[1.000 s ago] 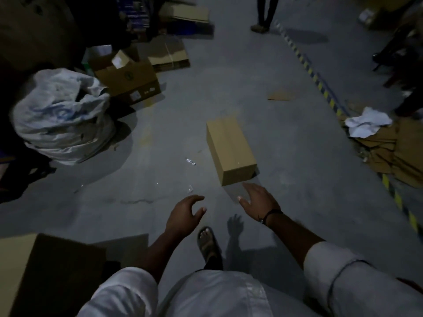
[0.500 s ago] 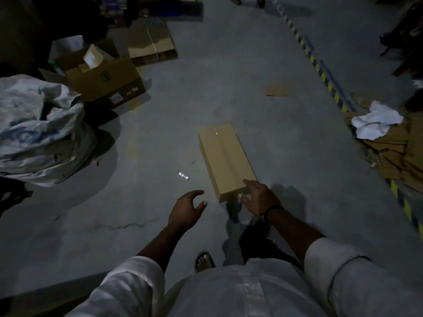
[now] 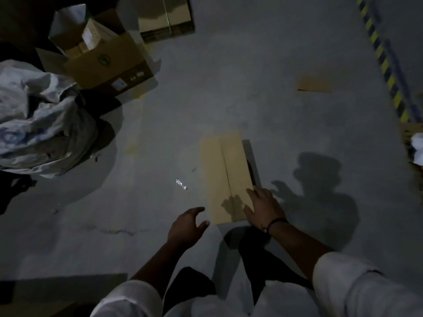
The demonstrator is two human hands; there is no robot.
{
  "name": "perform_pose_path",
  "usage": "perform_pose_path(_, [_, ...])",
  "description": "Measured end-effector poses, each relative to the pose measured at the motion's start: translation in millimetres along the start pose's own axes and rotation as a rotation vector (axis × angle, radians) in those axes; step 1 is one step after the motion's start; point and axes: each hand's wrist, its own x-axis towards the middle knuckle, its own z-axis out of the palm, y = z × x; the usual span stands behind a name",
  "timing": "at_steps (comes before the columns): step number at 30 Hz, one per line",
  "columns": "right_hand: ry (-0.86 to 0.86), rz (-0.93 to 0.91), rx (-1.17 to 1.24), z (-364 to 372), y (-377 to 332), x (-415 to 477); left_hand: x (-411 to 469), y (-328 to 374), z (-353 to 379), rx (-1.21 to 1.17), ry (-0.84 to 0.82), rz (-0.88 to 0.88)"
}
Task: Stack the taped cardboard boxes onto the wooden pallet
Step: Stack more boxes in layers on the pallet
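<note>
Right hand (image 3: pixel 263 208) lies flat on the box (image 3: pixel 225 175), fingers spread over its near right corner, pressing, not gripping. Left hand (image 3: pixel 186 225) hovers just left of the near end, fingers loosely curled, holding nothing. The box lies lengthways on the floor (image 3: pixel 286 124), running away from the fingertips; no pallet in view. The danger, I'd say: lift from one corner and the far end swings or slips. Bare floor beyond the fingers; sack (image 3: pixel 43 117) and open carton (image 3: pixel 107 62) well off left, striped line (image 3: pixel 386 58) far right.
</note>
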Motion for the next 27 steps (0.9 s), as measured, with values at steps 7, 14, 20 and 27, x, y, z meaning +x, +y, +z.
perform_pose_path(7, [-0.118,0.012,-0.101,12.6,63.1,93.0,99.6,24.4,28.4,-0.039,0.101,-0.138])
perform_pose_path(14, [-0.013,-0.013,-0.051,90.2,109.9,221.4,223.6,-31.9,105.1,0.140,-0.018,-0.083])
perform_pose_path(20, [0.004,-0.071,-0.073,158.0,155.1,309.3,304.9,-80.0,161.1,0.059,0.022,-0.116])
perform_pose_path(27, [0.064,-0.153,0.070,205.2,167.8,332.6,355.7,-95.9,203.5,-0.034,0.043,-0.022])
